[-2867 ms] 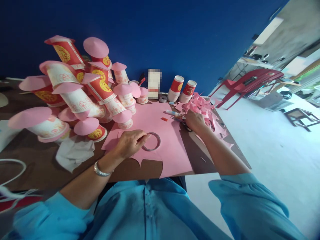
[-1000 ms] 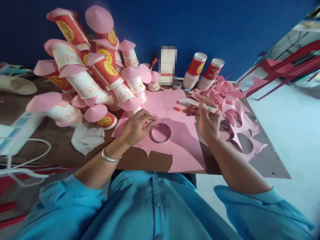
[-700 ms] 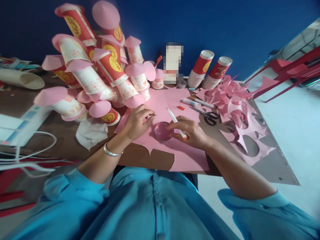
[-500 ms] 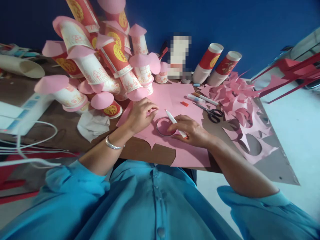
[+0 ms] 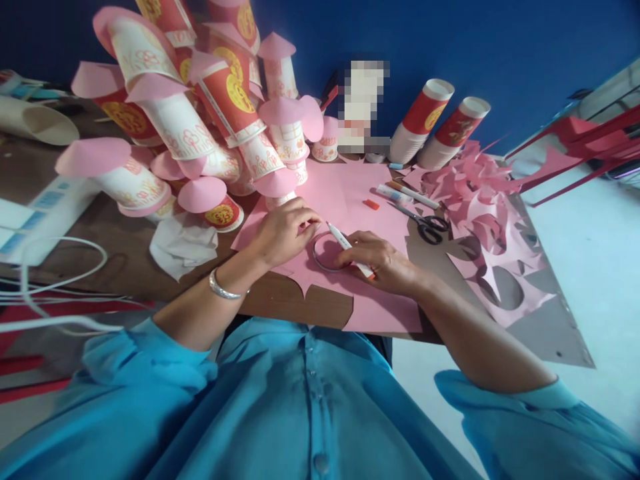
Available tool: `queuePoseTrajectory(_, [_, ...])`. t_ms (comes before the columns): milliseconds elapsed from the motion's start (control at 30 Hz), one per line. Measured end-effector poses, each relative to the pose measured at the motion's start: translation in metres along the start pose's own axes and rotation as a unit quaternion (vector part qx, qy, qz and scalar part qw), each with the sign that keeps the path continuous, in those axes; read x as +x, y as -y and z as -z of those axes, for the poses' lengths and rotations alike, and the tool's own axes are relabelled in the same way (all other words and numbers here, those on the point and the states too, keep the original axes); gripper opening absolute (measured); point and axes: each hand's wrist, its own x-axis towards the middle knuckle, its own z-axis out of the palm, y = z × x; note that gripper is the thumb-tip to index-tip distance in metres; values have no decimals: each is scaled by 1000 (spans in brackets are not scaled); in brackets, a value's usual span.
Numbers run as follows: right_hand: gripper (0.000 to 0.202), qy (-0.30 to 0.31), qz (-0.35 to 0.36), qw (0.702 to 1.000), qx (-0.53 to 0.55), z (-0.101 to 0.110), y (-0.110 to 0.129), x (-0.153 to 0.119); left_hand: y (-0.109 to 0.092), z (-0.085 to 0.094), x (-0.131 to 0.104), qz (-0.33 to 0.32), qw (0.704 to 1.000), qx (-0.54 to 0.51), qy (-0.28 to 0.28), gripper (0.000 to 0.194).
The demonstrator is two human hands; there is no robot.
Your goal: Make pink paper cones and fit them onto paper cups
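My right hand (image 5: 383, 261) grips a white marker (image 5: 341, 241) slantwise, its tip pointing up and left. Below it, a thin round ring (image 5: 317, 256) lies on a sheet of pink paper (image 5: 345, 190), with the right fingertips at the ring's right side. My left hand (image 5: 286, 232) is held above the paper, left of the marker tip. Its fingers are curled in and the thumb is close to the index finger; whatever may be between them is hidden. An orange marker cap (image 5: 371, 204) lies on the paper beyond the right hand.
Pink-roofed paper cups (image 5: 187, 130) are piled at the left. Two cup stacks (image 5: 423, 117) stand at the back. Black-handled scissors (image 5: 431, 230), a glue stick (image 5: 394, 194) and pink paper scraps (image 5: 480, 200) lie on the right. A crumpled tissue (image 5: 183, 243) sits near the left arm.
My left hand has shifted slightly right, closer to the marker tip. The right hand keeps its hold on the marker, almost unmoved. The camera view has tilted a little.
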Motion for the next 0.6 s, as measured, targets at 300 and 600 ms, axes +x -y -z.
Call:
queuePoseTrajectory(300, [12,-3,7,1000,24,4,2,1,0,0,-1,-31,999,-2,-18,15])
queuePoseTrajectory(600, [27,-280,-142,949,34,13,-7,-8,-32,10,-7,-46,995,86,33,19])
